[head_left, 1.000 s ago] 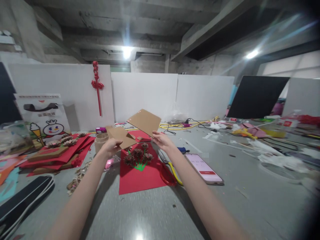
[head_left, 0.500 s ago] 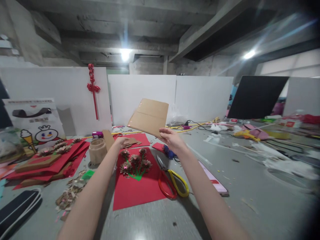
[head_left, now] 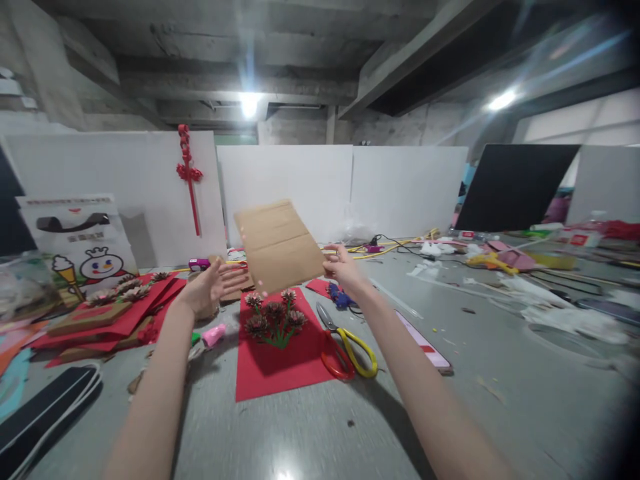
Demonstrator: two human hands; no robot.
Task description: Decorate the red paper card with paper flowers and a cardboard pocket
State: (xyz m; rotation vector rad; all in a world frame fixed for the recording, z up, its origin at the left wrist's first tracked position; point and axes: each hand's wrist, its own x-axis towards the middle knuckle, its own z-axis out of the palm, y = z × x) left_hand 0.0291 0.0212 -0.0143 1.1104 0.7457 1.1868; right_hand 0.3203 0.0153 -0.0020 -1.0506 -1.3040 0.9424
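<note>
My right hand (head_left: 341,267) grips the right edge of a brown cardboard sheet (head_left: 277,245) and holds it up above the table. My left hand (head_left: 209,288) hovers just left of the sheet, palm open, fingers spread, holding nothing. Below the sheet lies a red paper card (head_left: 280,363) decorated with several pinecone flowers (head_left: 273,315) on green stems.
Red-and-yellow scissors (head_left: 347,347) and a phone (head_left: 425,343) lie to the right of the card. Red cards with pinecones (head_left: 107,303) are stacked at left beside a printed paper bag (head_left: 80,243). A black case (head_left: 43,413) sits at the near left. Cables and scraps cover the far right.
My left hand let go of a smaller cardboard piece, dipped to the table, then came up open. My right hand swung the large sheet up and leftward. The view shifted slightly.
</note>
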